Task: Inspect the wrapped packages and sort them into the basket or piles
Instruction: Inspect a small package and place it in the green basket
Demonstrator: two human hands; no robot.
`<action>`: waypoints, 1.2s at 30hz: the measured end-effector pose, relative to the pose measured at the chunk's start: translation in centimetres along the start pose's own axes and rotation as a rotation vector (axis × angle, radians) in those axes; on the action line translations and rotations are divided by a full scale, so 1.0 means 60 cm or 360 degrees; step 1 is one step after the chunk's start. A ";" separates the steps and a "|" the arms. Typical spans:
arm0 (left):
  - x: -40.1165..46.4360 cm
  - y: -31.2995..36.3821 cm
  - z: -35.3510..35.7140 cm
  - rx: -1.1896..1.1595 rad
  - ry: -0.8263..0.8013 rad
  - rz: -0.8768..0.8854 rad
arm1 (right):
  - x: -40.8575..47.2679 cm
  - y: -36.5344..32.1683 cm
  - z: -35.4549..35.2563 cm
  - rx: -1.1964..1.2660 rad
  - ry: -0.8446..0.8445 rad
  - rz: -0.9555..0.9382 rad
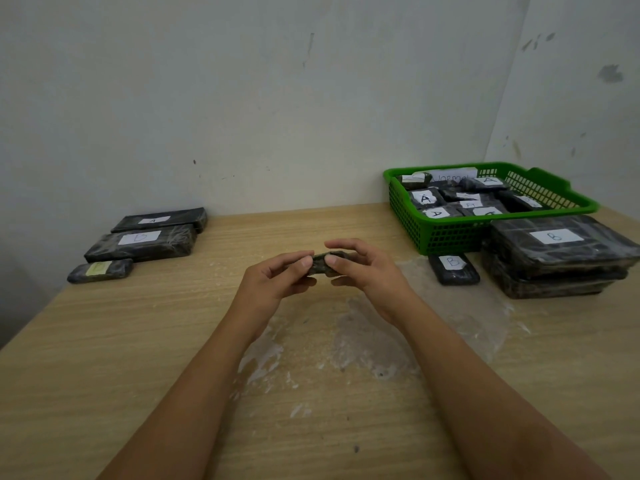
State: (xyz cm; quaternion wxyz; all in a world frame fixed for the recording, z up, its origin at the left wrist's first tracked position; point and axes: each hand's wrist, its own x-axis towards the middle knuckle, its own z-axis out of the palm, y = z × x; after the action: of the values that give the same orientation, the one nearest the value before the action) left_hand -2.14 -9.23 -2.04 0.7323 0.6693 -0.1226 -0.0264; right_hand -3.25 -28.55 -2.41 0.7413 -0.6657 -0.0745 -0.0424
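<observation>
A small dark wrapped package (pixel 323 264) is held above the middle of the wooden table (pixel 138 341). My left hand (pixel 277 277) pinches its left end between thumb and fingers. My right hand (pixel 363 268) grips its right end, thumb on the near face. Most of the package is hidden by my fingers. A green basket (pixel 450 233) at the back right holds several dark packages with white labels marked A. To the basket's right lies a stack of big packages marked B (pixel 557 254), with a small B package (pixel 453 268) in front of it.
At the back left lie three dark packages: a long one marked A (pixel 161 220), a larger one (pixel 142 242) and a small one with a yellowish label (pixel 100 270). Clear plastic film (pixel 374 341) lies crumpled on the table under my hands. Walls close off the back and right.
</observation>
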 end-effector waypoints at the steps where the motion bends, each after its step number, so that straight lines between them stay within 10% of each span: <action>1: 0.000 0.001 0.000 -0.0010 0.0004 0.0008 | -0.001 -0.001 0.000 -0.0011 -0.0023 -0.0016; 36: -0.001 -0.013 0.004 0.0153 0.0026 -0.0173 | -0.001 0.004 0.009 -0.0151 0.0073 -0.0206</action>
State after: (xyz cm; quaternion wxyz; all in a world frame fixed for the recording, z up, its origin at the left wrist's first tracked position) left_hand -2.15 -9.52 -2.83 0.6979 0.7095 -0.0811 -0.0546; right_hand -3.29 -27.98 -2.59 0.7061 -0.6927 -0.0984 -0.1090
